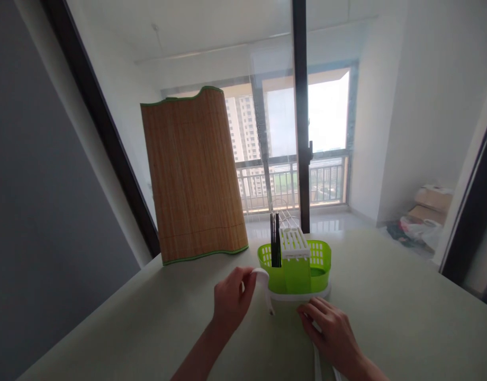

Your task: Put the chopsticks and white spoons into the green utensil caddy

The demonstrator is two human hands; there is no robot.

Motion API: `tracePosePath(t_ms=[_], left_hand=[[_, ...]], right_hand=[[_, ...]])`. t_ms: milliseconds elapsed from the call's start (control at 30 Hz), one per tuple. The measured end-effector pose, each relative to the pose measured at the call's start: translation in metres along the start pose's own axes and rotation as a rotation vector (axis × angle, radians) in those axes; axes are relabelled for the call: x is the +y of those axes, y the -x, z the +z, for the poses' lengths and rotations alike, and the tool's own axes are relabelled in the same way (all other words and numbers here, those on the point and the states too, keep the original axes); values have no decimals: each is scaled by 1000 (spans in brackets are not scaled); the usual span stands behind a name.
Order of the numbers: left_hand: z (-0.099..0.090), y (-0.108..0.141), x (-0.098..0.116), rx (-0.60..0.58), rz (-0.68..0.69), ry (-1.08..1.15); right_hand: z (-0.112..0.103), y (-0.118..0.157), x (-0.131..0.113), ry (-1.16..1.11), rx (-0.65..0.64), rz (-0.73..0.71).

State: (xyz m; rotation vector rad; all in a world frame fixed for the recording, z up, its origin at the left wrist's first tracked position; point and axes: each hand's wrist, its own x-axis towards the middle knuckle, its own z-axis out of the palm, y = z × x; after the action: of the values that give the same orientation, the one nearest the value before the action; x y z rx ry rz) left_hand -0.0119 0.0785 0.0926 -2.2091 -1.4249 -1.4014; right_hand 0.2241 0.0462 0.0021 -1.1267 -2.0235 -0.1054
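My left hand (233,296) pinches a white spoon (262,277) by its upper end, and the spoon's other end hangs down above the table. My right hand (328,325) is low over the table with its fingers curled together; what they hold, if anything, is hidden. White utensil handles (317,365) show beneath that hand, partly covered by it. Just beyond both hands stands a green utensil basket (297,278) on a white base. Dark chopsticks (275,241) stand upright at its left, beside a white slotted rack (294,242) in its middle.
A bamboo mat (194,180) with green edging stands upright on the pale table (390,317), left of the basket. Behind the table are glass doors with a dark frame (301,116). Cardboard boxes and bags (424,214) lie on the floor at right.
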Motion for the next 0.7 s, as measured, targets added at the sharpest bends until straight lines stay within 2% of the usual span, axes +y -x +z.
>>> tracePosePath(t_ms=[100,200,267,367,533,700], left_hand=[[-13,-38,4,212,-43,-19],[-12,-75,5,292,-59,-46],[-1,-93,2,230,-63,-85],[25,-104,-5,62,-59,-144],[62,-95,-21,-200,-74,-247],[76,-85,-30,-272,-84,-273]], right_hand=[[1,1,0,5,5,-17],[2,1,1,-2,6,-17],[2,0,2,-7,10,-18],[3,0,4,-2,19,-34],[3,0,2,16,20,-40],[5,1,0,10,0,-23]])
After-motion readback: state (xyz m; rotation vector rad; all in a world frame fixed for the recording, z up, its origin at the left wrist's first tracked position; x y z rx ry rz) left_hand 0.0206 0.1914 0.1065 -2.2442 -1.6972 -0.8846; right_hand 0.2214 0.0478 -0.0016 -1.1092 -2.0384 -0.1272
